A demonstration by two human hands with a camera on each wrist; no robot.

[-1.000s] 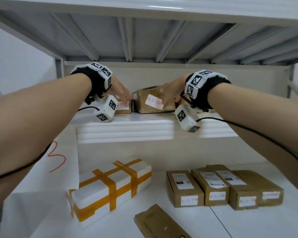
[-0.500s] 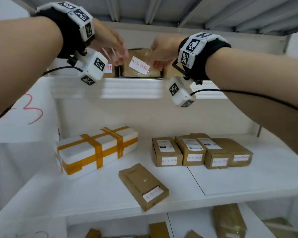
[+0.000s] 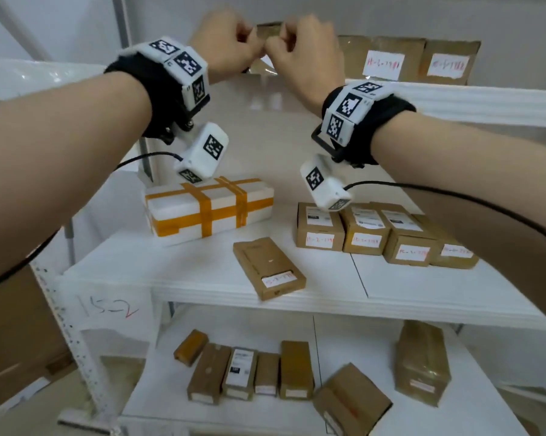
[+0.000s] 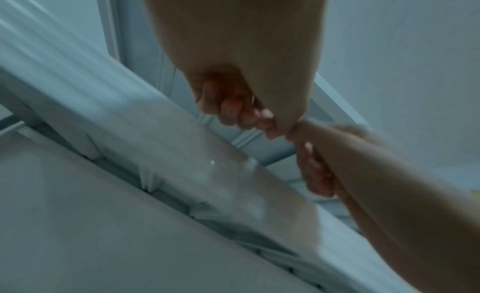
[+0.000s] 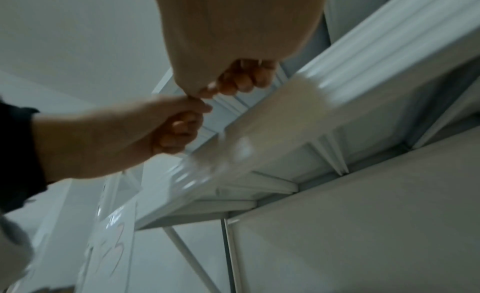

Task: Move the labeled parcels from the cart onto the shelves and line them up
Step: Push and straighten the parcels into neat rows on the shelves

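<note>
soft even light, faint shadows — wrist views dim, bluish, motion-blurred; edges bowed.

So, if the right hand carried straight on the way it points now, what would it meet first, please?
Probably the brown parcel on the upper shelf, just beyond the right hand; depth is unclear.

Right hand and left hand — fingers curled, thumbs touching — beneath a white shelf.

Handwritten "15-2", its last digit in red, stands on the white side panel below the middle shelf. The white labels on the brown parcels carry red handwritten codes, too blurred to read.
</note>
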